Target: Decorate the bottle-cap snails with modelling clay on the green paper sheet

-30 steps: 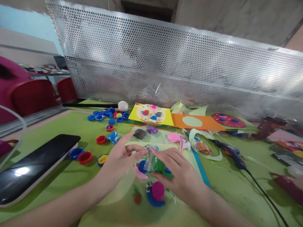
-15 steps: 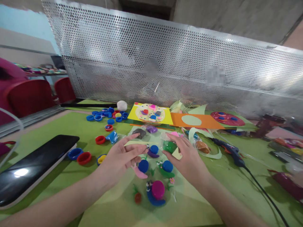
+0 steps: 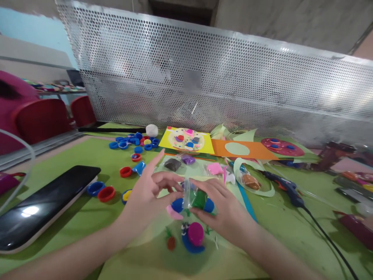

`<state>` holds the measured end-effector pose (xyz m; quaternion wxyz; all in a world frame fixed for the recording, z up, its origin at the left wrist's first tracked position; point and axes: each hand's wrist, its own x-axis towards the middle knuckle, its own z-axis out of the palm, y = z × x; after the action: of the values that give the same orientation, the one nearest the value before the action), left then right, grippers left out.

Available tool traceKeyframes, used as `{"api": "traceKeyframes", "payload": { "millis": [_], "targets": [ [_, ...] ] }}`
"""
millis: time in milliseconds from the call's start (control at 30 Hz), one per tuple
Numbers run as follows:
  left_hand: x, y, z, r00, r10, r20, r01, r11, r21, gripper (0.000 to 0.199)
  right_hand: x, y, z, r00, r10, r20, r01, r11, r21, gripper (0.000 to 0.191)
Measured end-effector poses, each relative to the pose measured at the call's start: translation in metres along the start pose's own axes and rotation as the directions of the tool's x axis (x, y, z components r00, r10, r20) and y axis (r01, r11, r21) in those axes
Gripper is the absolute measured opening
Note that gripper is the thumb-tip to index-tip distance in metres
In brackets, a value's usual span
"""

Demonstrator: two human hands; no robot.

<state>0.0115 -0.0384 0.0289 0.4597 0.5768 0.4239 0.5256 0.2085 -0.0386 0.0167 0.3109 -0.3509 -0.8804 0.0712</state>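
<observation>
My right hand grips a small clear plastic bag with green modelling clay inside. At the bag's left edge is my left hand, its index finger raised and its thumb and other fingers half curled and apart. Below them lies a pale sheet with clay snails. A blue snail with a magenta bottle-cap shell shows fully. A pink snail and others with blue caps are partly hidden by the hands and bag. A small brown pot with a green plant sits at the lower left.
A black phone-like object lies left, near blue and red caps. More caps pile behind. Bagged grey, purple and pink clay lie ahead. A corded glue gun is right. A perforated metal panel stands behind.
My right hand has picked up the bag of green clay and brought it left and nearer, over the snails. My left hand has raised its index finger beside the bag.
</observation>
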Motion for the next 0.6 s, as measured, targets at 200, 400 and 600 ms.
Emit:
{"api": "traceKeyframes", "payload": {
  "millis": [200, 400, 600],
  "targets": [
    [-0.004, 0.003, 0.000, 0.998, 0.051, -0.041, -0.049, 0.998, 0.033, 0.096, 0.000, -0.002, 0.001, 1.000, 0.016, 0.011, -0.016, 1.000, -0.009, 0.045],
    [-0.009, 0.009, 0.004, 0.996, 0.076, -0.046, -0.068, 0.986, 0.154, 0.099, 0.000, -0.006, 0.001, 0.999, -0.044, -0.019, 0.044, 0.999, -0.023, 0.043],
    [-0.010, 0.011, 0.006, 0.996, 0.034, -0.079, -0.026, 0.995, 0.094, 0.100, 0.000, -0.010, 0.004, 0.998, -0.055, -0.008, 0.055, 0.998, -0.031, 0.043]
  ]
}}
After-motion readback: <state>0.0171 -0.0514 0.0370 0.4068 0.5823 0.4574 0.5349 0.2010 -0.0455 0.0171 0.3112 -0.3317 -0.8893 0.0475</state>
